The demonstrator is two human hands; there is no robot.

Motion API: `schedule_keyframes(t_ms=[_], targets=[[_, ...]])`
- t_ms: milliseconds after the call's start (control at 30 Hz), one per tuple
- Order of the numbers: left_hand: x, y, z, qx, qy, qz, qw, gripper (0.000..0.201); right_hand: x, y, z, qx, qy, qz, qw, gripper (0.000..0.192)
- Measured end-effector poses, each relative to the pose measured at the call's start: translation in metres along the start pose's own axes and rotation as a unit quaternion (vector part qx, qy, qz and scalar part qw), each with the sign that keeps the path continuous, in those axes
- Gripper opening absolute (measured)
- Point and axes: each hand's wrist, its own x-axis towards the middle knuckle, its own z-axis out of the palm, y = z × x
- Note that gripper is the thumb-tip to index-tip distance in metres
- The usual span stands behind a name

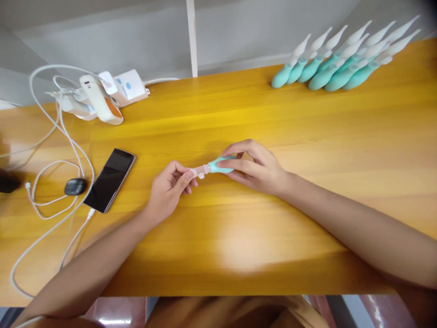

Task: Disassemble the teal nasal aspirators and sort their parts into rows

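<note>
No box, tray or other container is seen on the yellow wooden table; all things lie directly on its surface.

The small teal plastic piece with a clear narrow tip is held just above the middle of the table, between the two hands. Its long axis lies nearly level and runs left to right, a little tilted. The teal body is at the right end and the clear tip points to the left.

The right hand is curled around the teal body: the thumb is below and the fingers bend over it from above, so most of the body is covered. The left hand pinches the clear tip between the thumb and the first finger, and the other fingers are folded loosely toward the palm. The tip is small and a little blurred, so I cannot tell if a separate cap sits on it.

At the far right of the table lies a row of similar teal pieces with white pointed tips, close side by side, tips pointing up and right. At the left lie a black smartphone, screen up, a small dark oval device, loops of white cable and a white power strip with chargers.
</note>
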Motion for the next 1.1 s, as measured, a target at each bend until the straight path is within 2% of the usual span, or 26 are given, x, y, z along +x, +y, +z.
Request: schedule_keyframes(t_ms=[233, 433, 700, 1100], targets=[[-0.0004, 0.0011, -0.0003, -0.003, 0.001, -0.006, 1.0, 0.042, -0.0006, -0.0035, -0.0002, -0.067, 0.024, -0.034, 0.997, 0.03], [0.0027, -0.0016, -0.0017, -0.015, 0.001, -0.006, 1.0, 0.043, -0.0022, -0.0009, -0.0024, -0.047, 0.001, -0.05, 0.998, 0.036], [0.0037, -0.0032, -0.0027, -0.014, -0.001, -0.008, 1.0, 0.036, -0.0019, -0.0022, -0.0053, -0.024, -0.013, -0.039, 0.999, 0.043], [0.0042, 0.0, -0.0002, 0.002, 0.0, -0.002, 1.0, 0.033, -0.0023, -0.0025, -0.0077, -0.008, -0.033, -0.035, 0.999, 0.041]])
